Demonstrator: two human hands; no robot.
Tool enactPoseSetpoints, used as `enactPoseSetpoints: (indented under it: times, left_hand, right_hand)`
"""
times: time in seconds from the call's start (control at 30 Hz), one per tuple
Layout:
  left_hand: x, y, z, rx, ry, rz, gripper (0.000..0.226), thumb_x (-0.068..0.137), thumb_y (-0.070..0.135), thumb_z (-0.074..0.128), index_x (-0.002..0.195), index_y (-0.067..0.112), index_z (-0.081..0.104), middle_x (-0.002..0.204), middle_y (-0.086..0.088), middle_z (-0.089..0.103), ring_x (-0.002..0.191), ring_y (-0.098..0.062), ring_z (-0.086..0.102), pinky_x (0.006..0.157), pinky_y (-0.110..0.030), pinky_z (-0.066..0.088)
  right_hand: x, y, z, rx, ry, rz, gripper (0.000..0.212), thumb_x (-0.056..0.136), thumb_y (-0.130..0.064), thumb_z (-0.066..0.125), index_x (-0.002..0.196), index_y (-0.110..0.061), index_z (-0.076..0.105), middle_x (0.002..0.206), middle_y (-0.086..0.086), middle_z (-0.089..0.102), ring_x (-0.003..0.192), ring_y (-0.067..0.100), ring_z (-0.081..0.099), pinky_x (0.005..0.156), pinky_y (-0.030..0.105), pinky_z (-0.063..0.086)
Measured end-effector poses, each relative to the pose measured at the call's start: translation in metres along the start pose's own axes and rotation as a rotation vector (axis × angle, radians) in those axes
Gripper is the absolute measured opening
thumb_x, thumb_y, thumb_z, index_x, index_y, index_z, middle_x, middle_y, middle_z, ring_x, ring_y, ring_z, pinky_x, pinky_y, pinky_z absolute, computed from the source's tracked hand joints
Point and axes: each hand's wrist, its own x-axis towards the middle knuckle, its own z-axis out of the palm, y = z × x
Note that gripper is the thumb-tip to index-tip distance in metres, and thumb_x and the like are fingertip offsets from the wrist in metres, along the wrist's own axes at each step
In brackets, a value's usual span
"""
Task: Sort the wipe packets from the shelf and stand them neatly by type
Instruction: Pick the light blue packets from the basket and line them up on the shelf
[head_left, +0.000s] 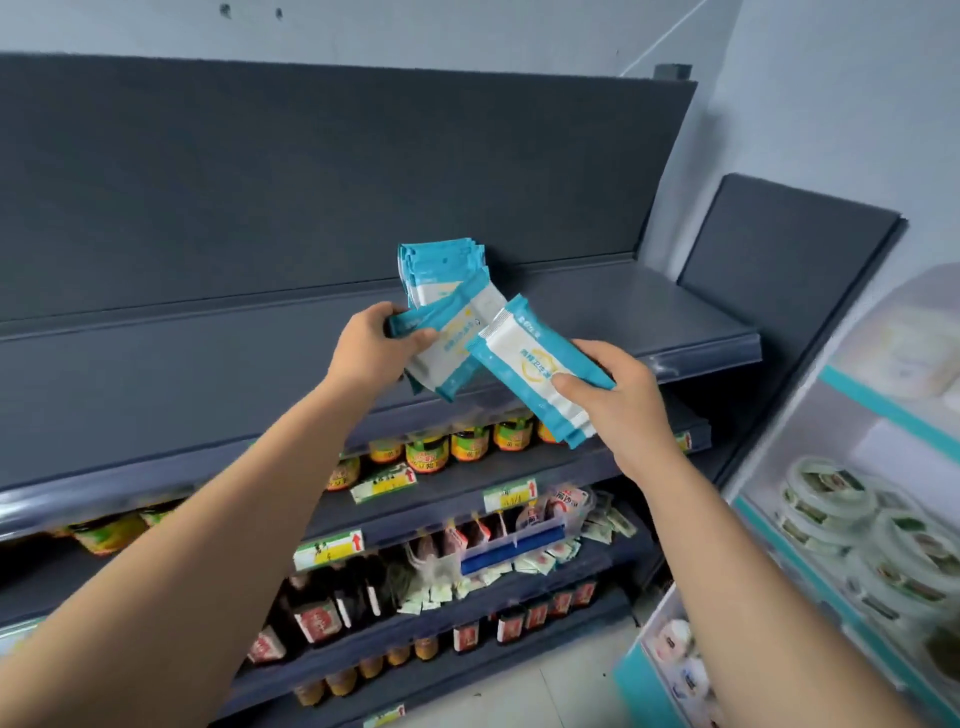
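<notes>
Over shelf (649, 312), packet (524, 364) in right hand (618, 395): top up-left

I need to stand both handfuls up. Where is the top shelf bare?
The top shelf is bare right of the standing packets to its end, and all along their left. Crowded in front, around the left hand and right hand.

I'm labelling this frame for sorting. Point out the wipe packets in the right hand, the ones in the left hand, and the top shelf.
Right-hand wipe packets (530, 364): head view, white front panel.
Left-hand wipe packets (452, 335): head view, front packet's face.
Top shelf (649, 306): head view, bare deck.
</notes>
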Motion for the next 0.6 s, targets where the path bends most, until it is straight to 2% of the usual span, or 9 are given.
enactPoseSetpoints:
  times: [0.1,0.2,0.3,0.43,0.53,0.6]
  left_hand:
    - [0.035,-0.004,0.009,0.022,-0.025,-0.022,0.023,0.086,0.028,0.07,0.103,0.017,0.059,0.084,0.007,0.064,0.073,-0.014,0.06,0.066,-0.038,0.055]
    - [0.069,-0.012,0.02,0.025,-0.077,-0.048,0.024,0.086,0.026,0.07,0.106,0.018,0.06,0.083,0.008,0.062,0.068,-0.011,0.056,0.053,-0.027,0.048]
    - [0.098,-0.02,0.031,0.032,-0.167,-0.082,0.024,0.086,0.024,0.071,0.107,0.016,0.061,0.085,0.0,0.062,0.068,-0.015,0.056,0.047,-0.023,0.046]
    - [0.127,-0.027,0.042,0.037,-0.248,-0.158,0.015,0.088,0.012,0.065,0.102,0.008,0.065,0.09,-0.011,0.065,0.067,-0.02,0.062,0.051,-0.028,0.055]
    - [0.141,-0.033,0.049,0.083,-0.194,-0.191,0.016,0.089,0.004,0.057,0.103,0.006,0.064,0.092,-0.017,0.067,0.058,-0.023,0.065,0.047,-0.03,0.056]
    - [0.146,-0.037,0.052,0.076,-0.173,-0.235,0.017,0.092,0.013,0.057,0.107,0.007,0.063,0.089,-0.015,0.069,0.063,-0.027,0.066,0.054,-0.037,0.059]
  right_hand:
    - [0.033,0.001,-0.001,-0.006,-0.073,0.005,0.032,0.083,-0.004,0.07,0.106,-0.026,0.065,0.1,-0.009,0.07,0.087,0.003,0.067,0.068,0.018,0.054]
    - [0.068,0.002,-0.001,-0.052,-0.169,0.01,0.032,0.082,-0.005,0.072,0.1,-0.031,0.065,0.098,-0.012,0.07,0.086,0.0,0.066,0.066,0.015,0.052]
    - [0.104,0.004,0.003,-0.096,-0.303,0.035,0.032,0.079,-0.003,0.074,0.094,-0.031,0.066,0.093,-0.013,0.07,0.085,0.0,0.066,0.068,0.015,0.051]
    - [0.148,0.016,0.016,-0.182,-0.408,0.097,0.03,0.074,-0.004,0.079,0.091,-0.027,0.066,0.098,-0.008,0.069,0.092,0.008,0.066,0.087,0.03,0.053]
    - [0.175,0.028,0.027,-0.208,-0.427,0.122,0.03,0.073,-0.007,0.081,0.088,-0.029,0.067,0.102,-0.008,0.068,0.096,0.009,0.065,0.092,0.033,0.052]
    - [0.189,0.034,0.037,-0.227,-0.479,0.143,0.03,0.073,-0.01,0.081,0.09,-0.03,0.067,0.106,-0.01,0.067,0.1,0.009,0.064,0.093,0.033,0.051]
